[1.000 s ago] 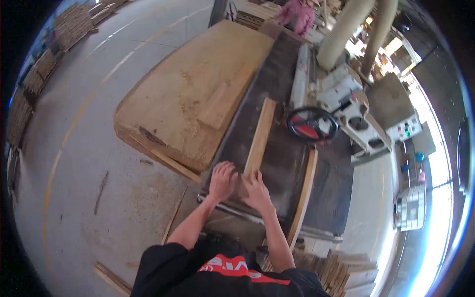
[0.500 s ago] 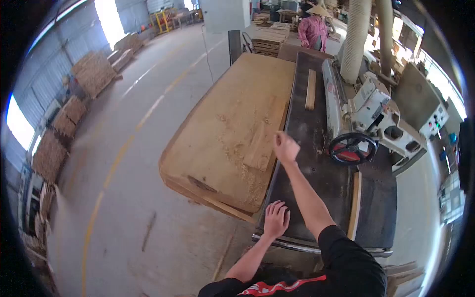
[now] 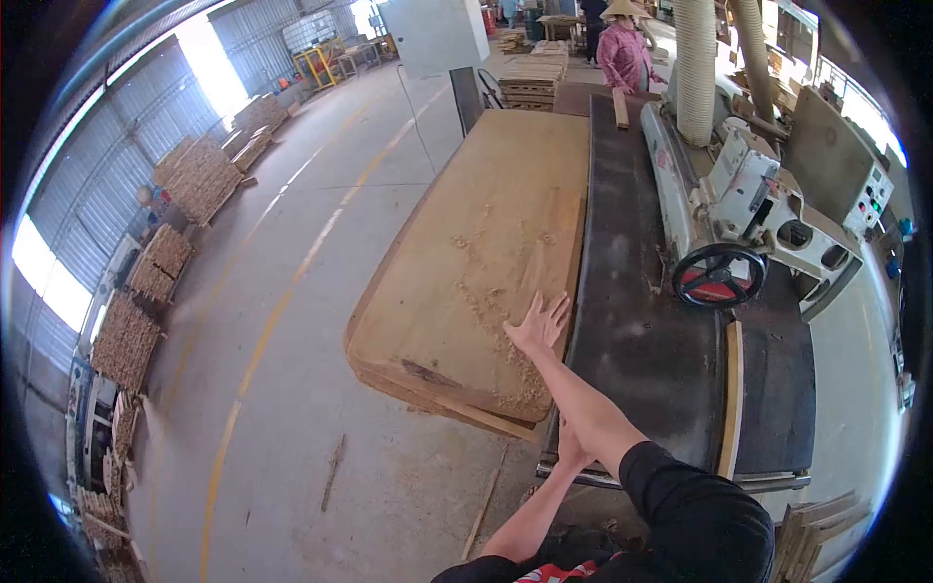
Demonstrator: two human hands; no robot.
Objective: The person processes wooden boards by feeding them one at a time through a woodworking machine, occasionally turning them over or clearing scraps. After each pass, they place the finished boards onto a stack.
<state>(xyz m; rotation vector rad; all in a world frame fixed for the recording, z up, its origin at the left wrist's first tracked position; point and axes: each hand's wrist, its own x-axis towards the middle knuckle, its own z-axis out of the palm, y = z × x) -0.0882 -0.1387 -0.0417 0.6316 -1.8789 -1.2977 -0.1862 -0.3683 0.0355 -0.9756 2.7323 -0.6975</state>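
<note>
My right hand (image 3: 540, 325) is open, its fingers spread over a flat board (image 3: 562, 228) that lies along the right side of a large wooden panel (image 3: 428, 282) strewn with shavings. Lower down, my left hand (image 3: 571, 449) is near the front edge of the dark machine table (image 3: 622, 340), its fingers partly hidden by my right forearm. A short wood strip (image 3: 621, 109) lies at the table's far end.
A black handwheel (image 3: 719, 276) and white machine body (image 3: 743, 180) stand right, above a long wood fence strip (image 3: 732, 398). A person in a pink shirt (image 3: 624, 56) stands beyond the far end. Stacked wood (image 3: 197, 177) lines the left wall.
My right hand has opened from a closed pose and moved from the table's edge onto the panel. The short strip is farther along the table. My left hand is now partly behind my right forearm.
</note>
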